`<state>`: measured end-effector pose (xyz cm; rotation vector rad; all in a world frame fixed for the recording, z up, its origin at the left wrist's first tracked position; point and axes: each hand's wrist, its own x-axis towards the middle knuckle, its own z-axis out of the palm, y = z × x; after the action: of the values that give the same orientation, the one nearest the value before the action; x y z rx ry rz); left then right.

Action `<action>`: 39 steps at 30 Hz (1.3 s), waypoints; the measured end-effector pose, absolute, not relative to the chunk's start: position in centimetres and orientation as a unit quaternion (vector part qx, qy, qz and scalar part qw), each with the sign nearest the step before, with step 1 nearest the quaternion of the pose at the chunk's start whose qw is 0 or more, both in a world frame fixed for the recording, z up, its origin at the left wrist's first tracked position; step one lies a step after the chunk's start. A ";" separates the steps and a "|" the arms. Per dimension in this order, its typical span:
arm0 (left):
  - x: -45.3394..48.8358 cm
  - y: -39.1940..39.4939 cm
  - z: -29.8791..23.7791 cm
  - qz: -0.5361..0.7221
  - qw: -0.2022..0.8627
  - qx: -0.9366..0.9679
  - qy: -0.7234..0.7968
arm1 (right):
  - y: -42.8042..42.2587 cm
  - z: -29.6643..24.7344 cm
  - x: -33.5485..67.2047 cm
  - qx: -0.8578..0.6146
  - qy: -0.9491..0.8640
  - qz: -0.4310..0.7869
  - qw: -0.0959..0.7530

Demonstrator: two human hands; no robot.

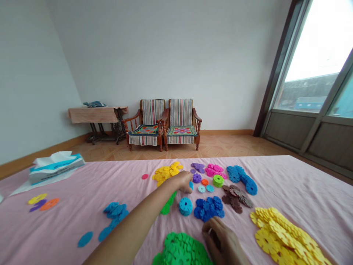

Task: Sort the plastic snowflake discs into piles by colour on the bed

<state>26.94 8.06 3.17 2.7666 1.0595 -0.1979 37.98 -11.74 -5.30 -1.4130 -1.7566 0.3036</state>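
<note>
My left hand (185,182) reaches across the pink cloth, its fingers closed around a small light blue disc (191,185). Close by on the right lie a purple disc stack (196,178), an orange disc (204,182), pale blue discs (202,188) and a lime green stack (218,180). Below that hand stands a blue disc stack (185,206), with green discs (168,204) partly behind my forearm. My right hand (224,241) is curled near the cloth, between a green disc pile (184,250) and a dark blue pile (209,208); what its fingers hold, if anything, is hidden.
Yellow discs (286,235) lie at the right, brown ones (235,197) and blue ones (242,178) behind. Further piles are yellow (165,173), pink (215,170) and blue (114,215). A tissue pack (56,169) sits at the left. Two chairs (180,125) stand beyond the table.
</note>
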 end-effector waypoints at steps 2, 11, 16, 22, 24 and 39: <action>26.9 8.1 3.3 -0.073 0.086 0.927 0.359 | -11.8 -5.3 38.0 -0.563 -0.702 0.124 0.419; 26.9 7.9 3.6 -0.071 0.095 0.929 0.352 | -11.9 -4.4 38.0 -0.574 -0.708 0.127 0.391; 27.1 8.1 3.0 -0.069 0.127 0.929 0.340 | -12.2 -3.6 38.1 -0.584 -0.712 0.145 0.362; 26.0 8.5 2.6 -0.012 0.180 0.920 0.348 | -12.4 -3.1 37.8 -0.600 -0.694 0.154 0.366; 24.5 8.5 3.2 0.016 0.202 0.913 0.354 | -12.4 -3.2 37.8 -0.600 -0.694 0.155 0.368; 6.0 5.4 5.5 0.030 0.190 0.852 0.488 | -12.5 -3.4 38.1 -0.593 -0.705 0.156 0.357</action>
<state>6.01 5.37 5.48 2.3938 1.3717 0.0848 38.07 -12.48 -3.40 -1.5322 -1.8194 0.4034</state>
